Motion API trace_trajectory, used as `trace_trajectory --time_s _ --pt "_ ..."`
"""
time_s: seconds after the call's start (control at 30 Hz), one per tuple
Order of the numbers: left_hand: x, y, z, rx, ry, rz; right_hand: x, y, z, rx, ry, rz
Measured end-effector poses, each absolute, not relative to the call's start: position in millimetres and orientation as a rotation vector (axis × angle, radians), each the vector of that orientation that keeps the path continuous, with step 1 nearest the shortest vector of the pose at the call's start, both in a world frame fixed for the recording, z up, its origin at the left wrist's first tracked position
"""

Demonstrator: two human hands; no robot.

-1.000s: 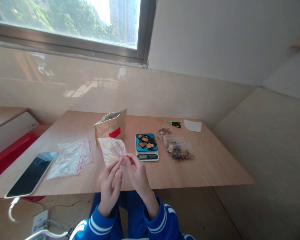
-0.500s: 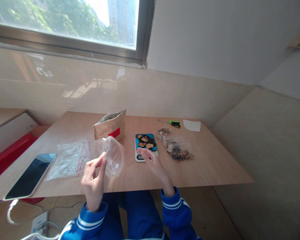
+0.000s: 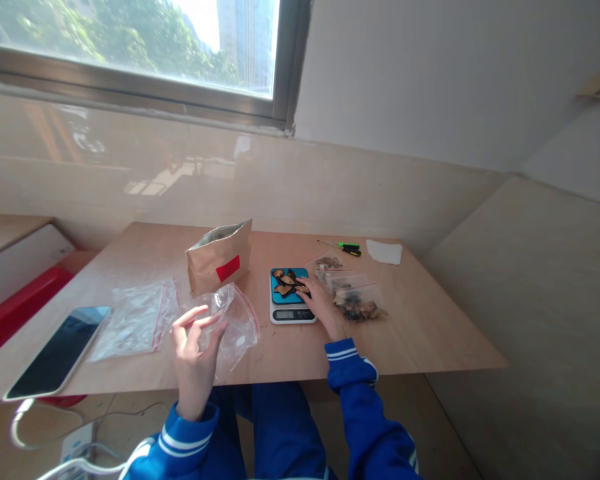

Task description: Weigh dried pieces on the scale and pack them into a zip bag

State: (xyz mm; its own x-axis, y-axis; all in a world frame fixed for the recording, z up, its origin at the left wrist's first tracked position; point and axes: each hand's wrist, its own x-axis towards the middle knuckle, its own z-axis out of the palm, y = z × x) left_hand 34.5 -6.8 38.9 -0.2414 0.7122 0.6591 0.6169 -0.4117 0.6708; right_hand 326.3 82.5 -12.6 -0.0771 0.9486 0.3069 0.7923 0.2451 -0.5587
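Dried slices (image 3: 284,283) on a digital scale (image 3: 293,315) touch the right hand (image 3: 323,303).

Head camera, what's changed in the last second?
The right hand has moved away from the clear plastic bag, forward onto the blue tray of the digital scale, reaching the dried pieces. The left hand has let the bag down onto the table and is open beside it. The kraft paper pouch and phone stayed put.

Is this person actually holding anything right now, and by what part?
The left hand seems to hold nothing, beside a clear plastic bag. The right hand's fingers touch dried slices on the scale, but a grip cannot be told.
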Motion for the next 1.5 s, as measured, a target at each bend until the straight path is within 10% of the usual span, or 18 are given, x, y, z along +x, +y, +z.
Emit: trace_trajectory --time_s 0.77,1.5 --pt "75 4 9 1.549 1.213 1.577 272 66 50 -1.109 -1.075 0.835" --pt "91 0 15 1.369 1.339 1.653 220 28 100 -0.909 -1.744 1.076"
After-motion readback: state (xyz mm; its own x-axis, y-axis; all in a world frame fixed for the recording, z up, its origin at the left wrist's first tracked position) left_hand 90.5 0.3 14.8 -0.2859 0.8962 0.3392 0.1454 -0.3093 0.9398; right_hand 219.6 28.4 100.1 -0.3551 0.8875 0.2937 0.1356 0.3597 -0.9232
